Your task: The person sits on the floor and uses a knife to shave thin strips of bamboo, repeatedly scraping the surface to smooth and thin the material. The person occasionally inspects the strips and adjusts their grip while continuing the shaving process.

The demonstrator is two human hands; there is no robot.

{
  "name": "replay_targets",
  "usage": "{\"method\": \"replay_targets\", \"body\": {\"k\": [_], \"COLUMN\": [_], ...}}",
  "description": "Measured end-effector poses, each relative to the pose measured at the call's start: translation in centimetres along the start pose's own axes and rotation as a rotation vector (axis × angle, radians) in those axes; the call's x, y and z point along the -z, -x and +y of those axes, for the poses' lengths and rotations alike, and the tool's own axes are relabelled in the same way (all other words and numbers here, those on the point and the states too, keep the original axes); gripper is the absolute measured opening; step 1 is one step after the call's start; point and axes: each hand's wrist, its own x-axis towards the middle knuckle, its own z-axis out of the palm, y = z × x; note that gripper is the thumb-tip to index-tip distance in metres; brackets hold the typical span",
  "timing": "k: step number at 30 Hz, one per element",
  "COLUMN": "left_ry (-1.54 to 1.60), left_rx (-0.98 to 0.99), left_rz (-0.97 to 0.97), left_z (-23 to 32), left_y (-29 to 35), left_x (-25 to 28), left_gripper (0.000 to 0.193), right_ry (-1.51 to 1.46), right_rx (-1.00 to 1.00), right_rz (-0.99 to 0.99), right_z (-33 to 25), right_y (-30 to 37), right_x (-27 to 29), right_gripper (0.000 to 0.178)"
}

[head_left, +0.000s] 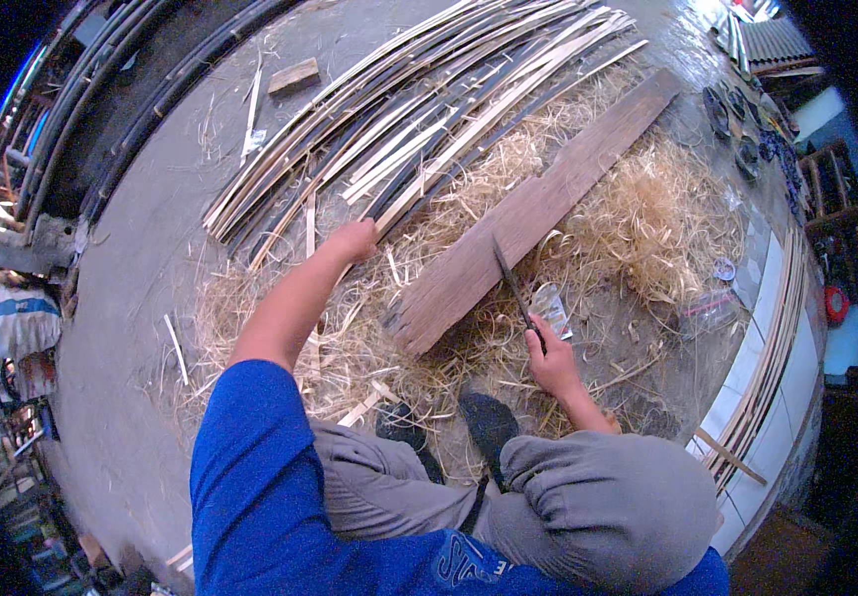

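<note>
My left hand (355,241) reaches out to the near end of a spread of long bamboo strips (429,164). Its fingers are closed around the end of a strip, though just how many strips they hold is hidden. In my right hand (553,360) is a knife (515,283) with a long dark blade, gripped by its handle. The blade's tip lies over a long brown wooden plank (538,214), which runs slantwise from near my feet toward the far right. Pale curly shavings (657,219) lie heaped on both sides of the plank.
A small wood block (294,76) lies on the grey floor beyond the strips. More thin strips (762,368) rest along the white tiles at right. Dark poles (166,84) stretch across the far left. Sandals (732,109) sit at the far right, and a white sack (18,320) stands at left.
</note>
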Motion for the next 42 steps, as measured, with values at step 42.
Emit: {"method": "replay_targets", "body": {"k": [42], "left_ry": [0.523], "left_rx": [0.089], "left_rz": [0.471], "left_z": [27.5], "left_y": [-0.2], "left_x": [-0.2], "left_gripper": [0.025], "right_ry": [-0.506], "right_rx": [-0.171], "right_rz": [-0.703], "right_z": [-0.2], "right_y": [3.8], "right_x": [-4.1], "right_gripper": [0.039]}}
